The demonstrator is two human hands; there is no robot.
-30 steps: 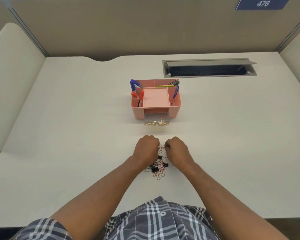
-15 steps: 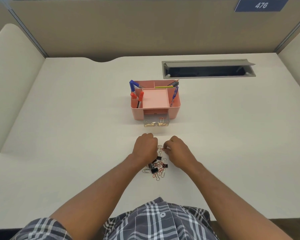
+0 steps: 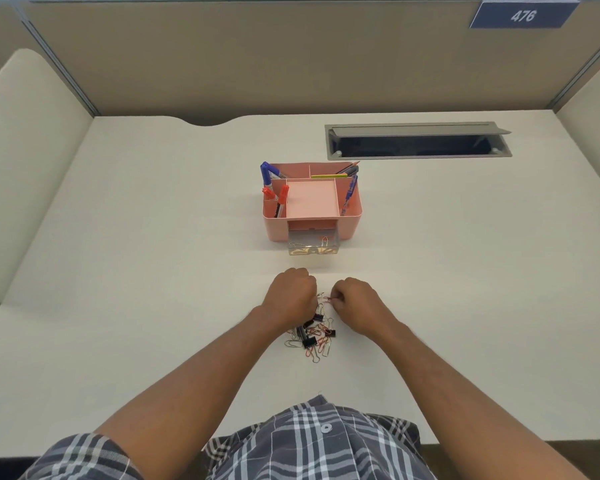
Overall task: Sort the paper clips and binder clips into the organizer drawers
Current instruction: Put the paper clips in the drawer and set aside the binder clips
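The desk (image 3: 118, 271) carries the same layout as a second ago: the pink organizer (image 3: 350, 220) sits well beyond the hands, its clear drawer (image 3: 313, 247) pulled open toward the person with a few paper clips already lying in it. Nothing there has shifted. The whole view sits a little lower in the frame than before, which I take to be the head tilting, not the things moving.

The pile of clips (image 3: 314, 336), paper clips tangled with black binder clips, lies on the desk between the forearms, just on the near side of both hands, and looks about the same size as before.

The change is small and in the hands. The right hand (image 3: 357, 304) now pinches a red paper clip (image 3: 327, 298) between thumb and fingertips, clear of the heap and held toward the other hand; a second ago the clip at those fingers looked paler, though at this size I would not swear to it. The left hand (image 3: 291, 296) is curled into a loose fist at the pile's far edge, knuckles up; whether it holds clips underneath I cannot tell.

So one clip seems freed and ready for the drawer, with most of the sorting left to do.
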